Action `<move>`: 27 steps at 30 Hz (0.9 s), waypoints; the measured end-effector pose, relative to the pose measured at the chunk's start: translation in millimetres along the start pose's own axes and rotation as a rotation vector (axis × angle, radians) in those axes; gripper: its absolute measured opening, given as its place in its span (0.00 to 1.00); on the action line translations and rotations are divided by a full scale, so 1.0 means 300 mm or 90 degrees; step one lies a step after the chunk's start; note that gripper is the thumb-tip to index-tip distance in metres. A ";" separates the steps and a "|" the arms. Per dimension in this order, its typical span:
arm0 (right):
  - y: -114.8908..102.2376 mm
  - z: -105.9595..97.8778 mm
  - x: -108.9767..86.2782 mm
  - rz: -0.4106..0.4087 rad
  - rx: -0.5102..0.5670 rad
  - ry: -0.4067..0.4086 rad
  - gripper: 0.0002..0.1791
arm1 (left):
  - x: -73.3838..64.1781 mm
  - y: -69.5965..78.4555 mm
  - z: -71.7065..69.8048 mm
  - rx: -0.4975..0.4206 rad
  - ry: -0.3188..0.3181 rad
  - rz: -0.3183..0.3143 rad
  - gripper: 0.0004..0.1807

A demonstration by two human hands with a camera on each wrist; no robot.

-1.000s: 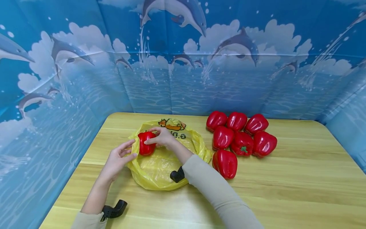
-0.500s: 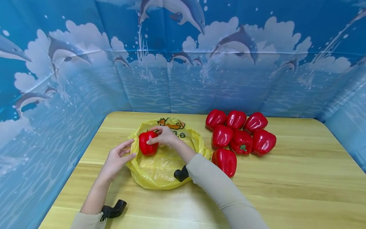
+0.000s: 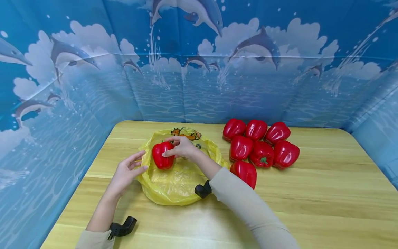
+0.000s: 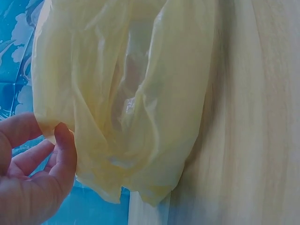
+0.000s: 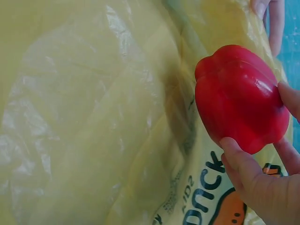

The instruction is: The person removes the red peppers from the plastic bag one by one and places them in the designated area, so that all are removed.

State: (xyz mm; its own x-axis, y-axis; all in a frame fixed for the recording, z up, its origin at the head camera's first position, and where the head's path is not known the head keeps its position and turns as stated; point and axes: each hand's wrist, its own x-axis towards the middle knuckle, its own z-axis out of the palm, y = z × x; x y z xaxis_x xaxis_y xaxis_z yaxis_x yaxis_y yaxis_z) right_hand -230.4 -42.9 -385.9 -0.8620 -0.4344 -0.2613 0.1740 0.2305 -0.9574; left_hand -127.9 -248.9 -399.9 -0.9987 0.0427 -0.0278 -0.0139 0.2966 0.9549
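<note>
A red bell pepper (image 3: 161, 159) is in my right hand (image 3: 184, 148), thumb on one side and fingers on the other. It is over the mouth of a yellow plastic bag (image 3: 174, 186), which lies spread on the table with a printed orange figure inside. In the right wrist view the bell pepper (image 5: 241, 103) shows whole against the yellow film, gripped by my right fingers. My left hand (image 3: 122, 176) is at the bag's left rim. In the left wrist view my left hand (image 4: 42, 173) pinches the edge of the bag (image 4: 154, 117) between thumb and finger.
Several red bell peppers (image 3: 262, 154) lie in a cluster right of the bag, the nearest pepper (image 3: 244, 173) beside its right edge. The wooden table (image 3: 326, 193) reaches back to a blue dolphin-print curtain (image 3: 199, 93). My right forearm crosses over the bag's right side.
My right hand has shifted a little to the right with the bell pepper, away from the bag's left rim. My left hand stays at the rim.
</note>
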 end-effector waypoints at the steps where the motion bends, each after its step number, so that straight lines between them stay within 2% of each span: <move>1: -0.003 -0.002 -0.006 0.000 0.002 -0.001 0.29 | -0.001 0.000 0.000 -0.001 -0.001 0.000 0.32; 15: -0.049 -0.059 -0.111 -0.018 0.014 -0.028 0.27 | -0.006 0.016 -0.008 0.010 -0.013 0.011 0.32; 27: -0.051 -0.127 -0.195 -0.052 0.034 -0.045 0.29 | -0.007 0.014 -0.013 0.019 -0.016 0.008 0.33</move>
State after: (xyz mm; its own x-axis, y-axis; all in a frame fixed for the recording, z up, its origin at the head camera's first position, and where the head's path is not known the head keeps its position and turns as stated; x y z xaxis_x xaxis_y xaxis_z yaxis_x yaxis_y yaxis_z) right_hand -200.6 12.1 -351.2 -0.8391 -0.5100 -0.1890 0.1318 0.1464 -0.9804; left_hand -126.0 -251.4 -394.8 -0.9973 0.0698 -0.0233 0.0006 0.3243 0.9460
